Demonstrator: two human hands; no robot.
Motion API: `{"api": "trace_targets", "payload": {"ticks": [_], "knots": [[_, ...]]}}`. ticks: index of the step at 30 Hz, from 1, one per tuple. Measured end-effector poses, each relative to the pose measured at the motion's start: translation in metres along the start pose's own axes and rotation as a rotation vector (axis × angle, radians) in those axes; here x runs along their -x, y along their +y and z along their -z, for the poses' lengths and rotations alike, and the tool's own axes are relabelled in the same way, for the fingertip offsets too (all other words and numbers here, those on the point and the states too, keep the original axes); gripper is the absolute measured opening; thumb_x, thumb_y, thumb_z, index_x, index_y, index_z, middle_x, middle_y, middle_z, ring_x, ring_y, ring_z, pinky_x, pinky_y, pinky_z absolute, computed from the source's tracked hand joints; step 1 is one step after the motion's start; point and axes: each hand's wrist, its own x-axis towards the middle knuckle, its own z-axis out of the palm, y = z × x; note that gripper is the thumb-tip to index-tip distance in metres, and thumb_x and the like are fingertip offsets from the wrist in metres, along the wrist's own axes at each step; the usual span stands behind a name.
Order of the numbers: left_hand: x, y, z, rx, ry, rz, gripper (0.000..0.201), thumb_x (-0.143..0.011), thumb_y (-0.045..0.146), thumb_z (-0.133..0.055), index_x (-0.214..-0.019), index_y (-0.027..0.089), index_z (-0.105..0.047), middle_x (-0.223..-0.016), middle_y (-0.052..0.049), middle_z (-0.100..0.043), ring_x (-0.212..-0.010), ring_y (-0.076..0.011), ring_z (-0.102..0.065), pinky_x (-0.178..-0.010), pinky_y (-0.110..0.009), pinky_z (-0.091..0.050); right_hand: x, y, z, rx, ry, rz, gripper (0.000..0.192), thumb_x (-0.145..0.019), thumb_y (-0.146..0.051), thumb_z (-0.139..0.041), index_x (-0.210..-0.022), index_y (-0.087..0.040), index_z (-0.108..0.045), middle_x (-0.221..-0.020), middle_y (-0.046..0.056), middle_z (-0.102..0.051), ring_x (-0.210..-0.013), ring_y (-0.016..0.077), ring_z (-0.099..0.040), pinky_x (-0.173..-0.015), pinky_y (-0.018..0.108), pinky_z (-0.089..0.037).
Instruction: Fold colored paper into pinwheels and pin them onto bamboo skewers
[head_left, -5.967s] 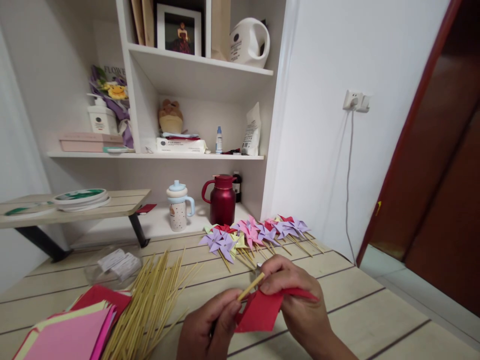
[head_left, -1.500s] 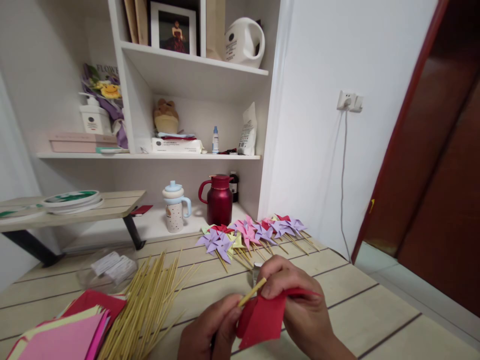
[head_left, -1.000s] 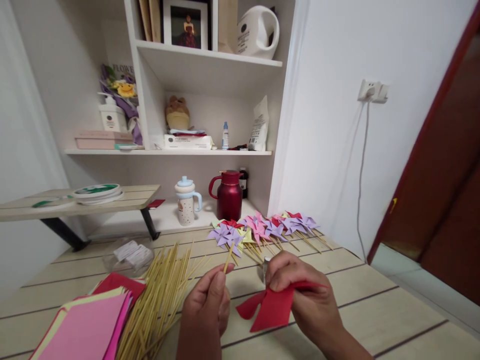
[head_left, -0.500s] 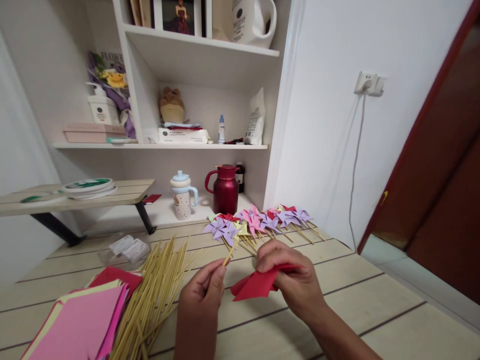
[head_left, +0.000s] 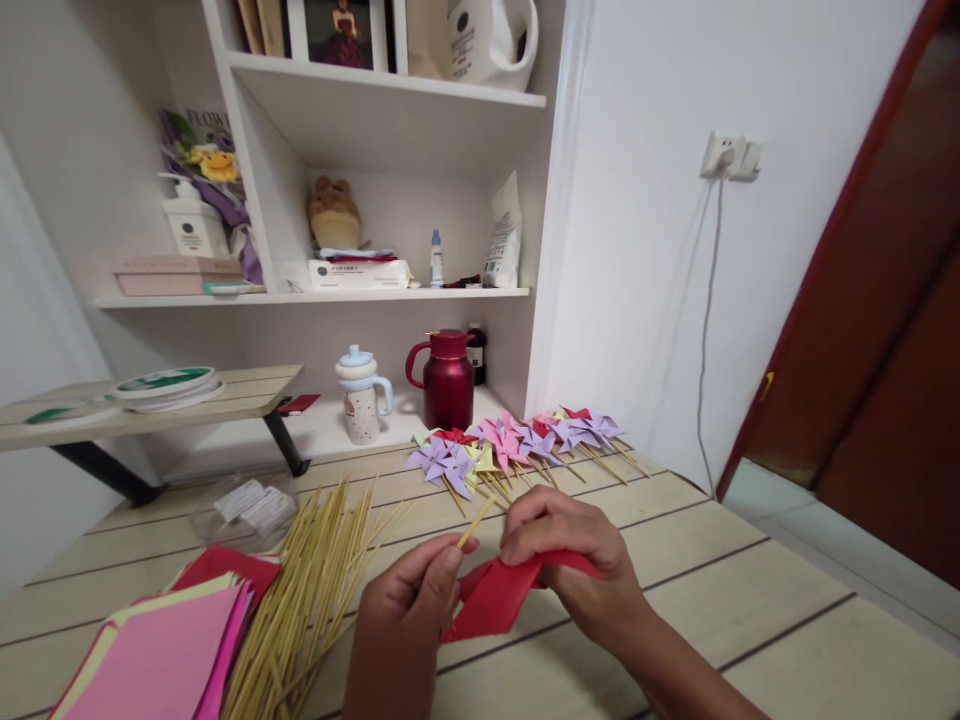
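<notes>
My left hand (head_left: 416, 590) pinches a thin wooden stick (head_left: 477, 518), whose tip points up and to the right. Close beside it, my right hand (head_left: 574, 560) grips a folded piece of red paper (head_left: 495, 598), perhaps a pinwheel head; the fingers hide part of it. The paper hangs down toward the left hand, and I cannot tell whether the two touch. Behind the hands lie several finished paper pinwheels (head_left: 504, 440) on sticks, in purple, pink, red and yellow. Left of my left hand is a big pile of loose sticks (head_left: 304, 590).
Coloured paper sheets (head_left: 161, 640) are stacked at the front left, near a clear plastic bag (head_left: 251, 508). A small raised stand (head_left: 255, 385) is at the left. A red jug (head_left: 450, 380) and a lidded cup (head_left: 363, 400) stand on the shelf base behind.
The red paper has tilted, its lower flap now reaching further down and left. My hands have come closer together, and the stick leans more to the right. The view has shifted slightly.
</notes>
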Motion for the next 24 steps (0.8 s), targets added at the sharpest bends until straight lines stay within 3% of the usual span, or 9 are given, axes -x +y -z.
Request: {"api": "trace_targets", "payload": {"ticks": [5,18,24], "knots": [[0.0019,0.0037,0.0028,0.024,-0.018,0.029,0.046,-0.055,0.05,-0.086,-0.083,0.014,-0.078,-0.043,0.009,-0.038,-0.04,-0.0032,-0.033,-0.042,-0.015,-0.027,0.0001,0.0032,0.0016,-0.029,0.017,-0.008,0.025,-0.081,-0.007,-0.068,-0.088,-0.028,-0.08,-0.082,0.004,-0.067,-0.07,0.0151,-0.064,-0.056,0.025,-0.052],[0.0002,0.0024,0.0009,-0.096,-0.117,0.11,0.045,-0.056,0.054,-0.082,-0.077,0.014,-0.077,-0.04,0.009,-0.032,-0.041,-0.003,-0.019,-0.041,-0.017,-0.011,0.0004,0.0038,0.0047,-0.039,0.038,-0.008,0.025,-0.082,-0.009,-0.068,-0.089,-0.029,-0.08,-0.082,0.003,-0.066,-0.07,0.0148,-0.063,-0.056,0.025,-0.053],[0.0053,0.007,-0.0007,-0.024,-0.087,0.143,0.046,-0.051,0.054,-0.086,-0.074,0.016,-0.077,-0.038,0.011,-0.029,-0.039,-0.0009,-0.018,-0.041,-0.016,-0.009,-0.0002,0.0004,0.0037,-0.039,0.039,-0.007,0.022,-0.082,-0.01,-0.07,-0.088,-0.029,-0.08,-0.081,0.003,-0.067,-0.067,0.0145,-0.063,-0.055,0.024,-0.052]]}}
